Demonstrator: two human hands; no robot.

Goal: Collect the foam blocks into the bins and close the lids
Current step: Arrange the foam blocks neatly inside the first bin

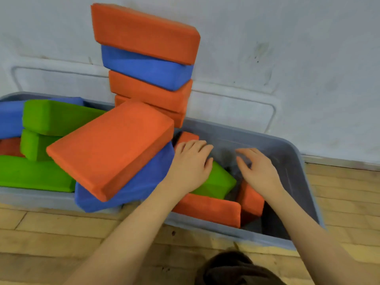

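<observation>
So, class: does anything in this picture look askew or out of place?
Yes. The big orange block lies tilted on a blue block that overhangs the grey bin's front rim. Behind, a stack topped by another orange block leans unevenly against the wall.

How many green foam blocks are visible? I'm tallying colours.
4: three piled in the left bin, top, middle, bottom front; one in the right bin beneath the left hand. Others may be hidden.

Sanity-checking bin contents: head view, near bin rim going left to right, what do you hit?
Green block → blue block under a tilted orange block → left hand → right hand → bare grey bin wall.
</observation>
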